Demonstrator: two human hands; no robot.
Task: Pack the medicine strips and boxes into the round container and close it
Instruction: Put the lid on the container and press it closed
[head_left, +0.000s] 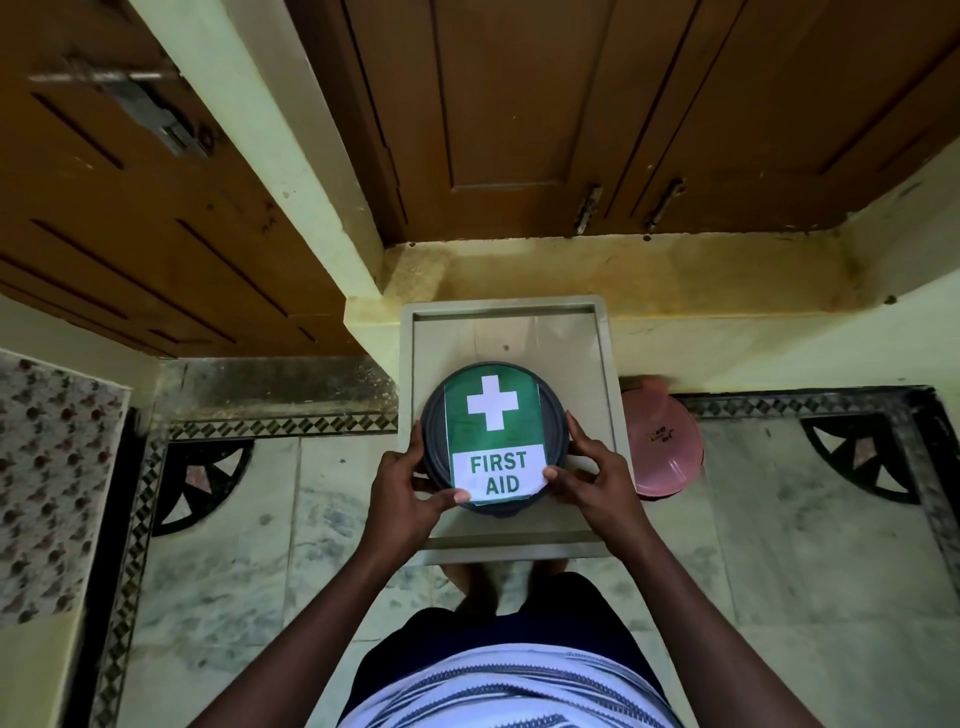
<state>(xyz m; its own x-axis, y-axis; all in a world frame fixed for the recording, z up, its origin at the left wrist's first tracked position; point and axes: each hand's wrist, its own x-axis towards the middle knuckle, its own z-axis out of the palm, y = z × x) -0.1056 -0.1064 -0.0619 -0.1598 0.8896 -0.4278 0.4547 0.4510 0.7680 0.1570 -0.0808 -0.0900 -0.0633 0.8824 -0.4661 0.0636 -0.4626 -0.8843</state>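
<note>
A round dark grey container (435, 441) stands on a small pale table (605, 364), with its lid on. The lid carries a green and white label with a white cross and the words FIRST AID. My left hand (408, 491) grips the container's left side, thumb on the label's lower left corner. On the other side my right hand (589, 475) holds the rim, its thumb pressing the label's lower right corner. No medicine strips or boxes are visible; whatever is inside is hidden by the lid.
A pink round plastic lid or bowl (662, 449) lies on the floor just right of the table. Brown wooden doors (519, 114) and a yellow ledge (649, 275) stand behind it. Patterned marble floor surrounds the table; a floral cloth (47, 483) is at far left.
</note>
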